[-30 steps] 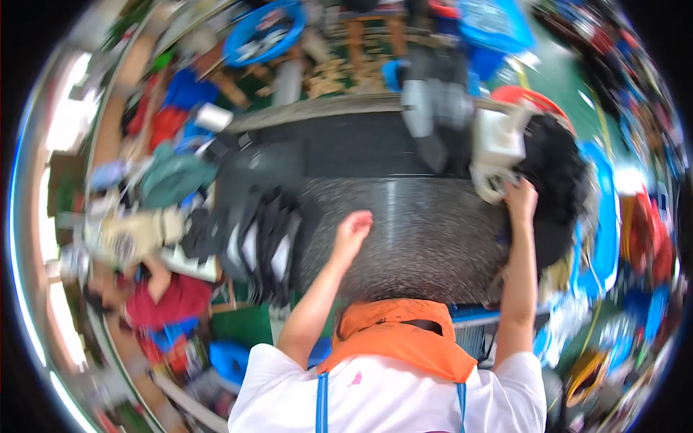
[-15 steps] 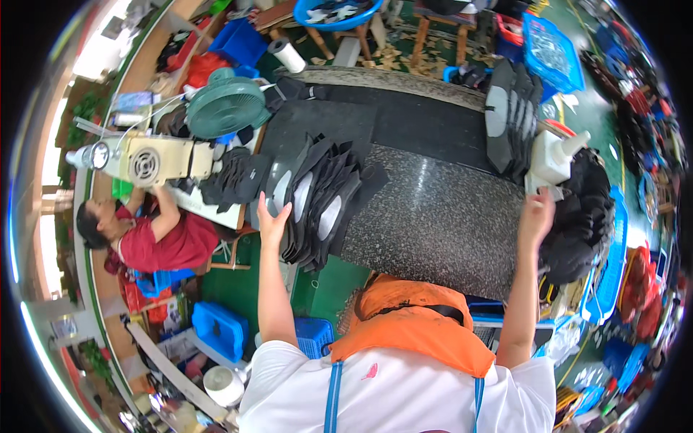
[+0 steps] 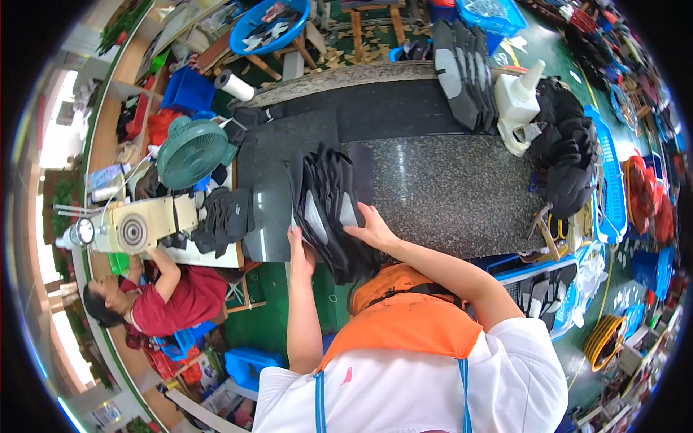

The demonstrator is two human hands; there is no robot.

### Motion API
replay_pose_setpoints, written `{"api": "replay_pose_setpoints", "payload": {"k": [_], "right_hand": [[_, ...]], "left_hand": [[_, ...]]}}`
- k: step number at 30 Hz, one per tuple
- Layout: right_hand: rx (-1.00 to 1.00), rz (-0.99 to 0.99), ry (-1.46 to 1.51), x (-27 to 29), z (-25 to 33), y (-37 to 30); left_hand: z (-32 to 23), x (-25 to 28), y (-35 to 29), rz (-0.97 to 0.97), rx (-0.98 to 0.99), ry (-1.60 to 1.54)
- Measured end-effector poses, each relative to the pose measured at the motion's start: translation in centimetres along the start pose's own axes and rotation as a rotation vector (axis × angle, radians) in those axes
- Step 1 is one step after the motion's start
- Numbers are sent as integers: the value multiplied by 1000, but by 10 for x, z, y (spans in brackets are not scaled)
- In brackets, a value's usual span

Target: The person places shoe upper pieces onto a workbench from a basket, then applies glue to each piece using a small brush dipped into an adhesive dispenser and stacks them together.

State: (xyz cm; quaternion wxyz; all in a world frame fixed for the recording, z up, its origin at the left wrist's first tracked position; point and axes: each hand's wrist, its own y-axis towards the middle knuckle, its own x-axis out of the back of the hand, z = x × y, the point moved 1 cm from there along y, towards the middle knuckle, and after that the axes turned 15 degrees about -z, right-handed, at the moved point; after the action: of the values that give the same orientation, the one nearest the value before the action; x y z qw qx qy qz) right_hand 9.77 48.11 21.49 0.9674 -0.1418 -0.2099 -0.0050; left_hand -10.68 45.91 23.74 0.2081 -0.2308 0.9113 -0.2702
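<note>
A bundle of black cut pieces with light grey patches (image 3: 325, 209) stands at the near left edge of the dark table, partly over the edge. My left hand (image 3: 300, 254) grips its near left side, the fingers partly hidden by the bundle. On the other side my right hand (image 3: 372, 229) presses the pieces with thumb and fingers, so the bundle sits squeezed between both hands. Farther right, a second row of similar black pieces (image 3: 465, 76) leans upright beside a white bottle with a cone nozzle (image 3: 518, 97).
The speckled tabletop (image 3: 455, 195) stretches to the right. Left are a green fan (image 3: 191, 153), a cream sewing machine (image 3: 141, 225) and a co-worker in a red shirt (image 3: 177, 303). Black pieces heap at the right end (image 3: 567, 159), by a blue basket (image 3: 611, 180).
My right hand has come from the white bottle to the bundle's right side. The bundle looks more upright and pressed together, with my left hand now lower against it. The view has shifted.
</note>
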Motion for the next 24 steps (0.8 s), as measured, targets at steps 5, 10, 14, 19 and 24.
{"api": "replay_pose_setpoints", "payload": {"k": [5, 10, 14, 19, 24], "right_hand": [[-148, 13, 654, 46, 9, 12], [-167, 97, 582, 80, -25, 24], [-162, -156, 603, 103, -45, 12], [121, -339, 672, 141, -57, -13], [278, -510, 453, 173, -62, -26]], "left_hand": [[25, -23, -13, 358, 217, -275], [18, -90, -42, 153, 164, 1], [43, -189, -90, 507, -45, 449], [98, -260, -139, 813, -78, 689], [121, -280, -171, 996, -80, 793]]}}
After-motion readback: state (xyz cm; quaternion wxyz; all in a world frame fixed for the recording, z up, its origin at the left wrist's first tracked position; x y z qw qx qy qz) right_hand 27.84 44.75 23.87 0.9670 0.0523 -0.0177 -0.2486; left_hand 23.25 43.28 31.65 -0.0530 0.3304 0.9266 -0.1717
